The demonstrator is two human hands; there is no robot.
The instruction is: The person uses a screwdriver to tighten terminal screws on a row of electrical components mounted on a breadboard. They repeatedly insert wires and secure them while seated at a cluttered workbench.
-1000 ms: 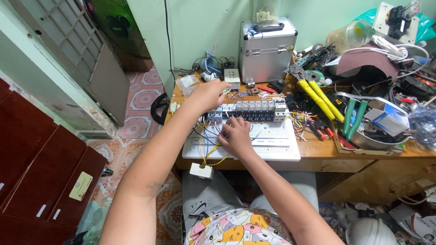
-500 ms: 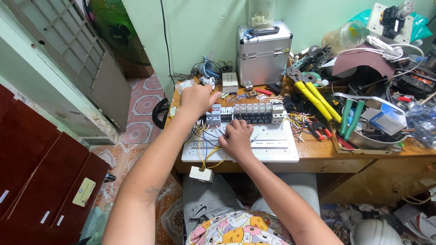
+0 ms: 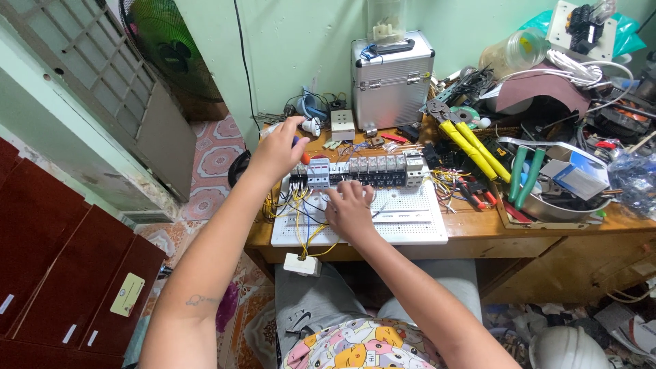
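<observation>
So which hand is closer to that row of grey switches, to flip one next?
Probably the right hand: it rests on the white board, just below the row of breakers. The left hand is raised near their left end, gripping a screwdriver.

2 hands (image 3: 277, 150), 1 metal case (image 3: 391, 80)

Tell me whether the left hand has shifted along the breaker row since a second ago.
Yes. The left hand has moved toward the row's left end, away from the silver case, and now sits above the leftmost breakers.
</observation>
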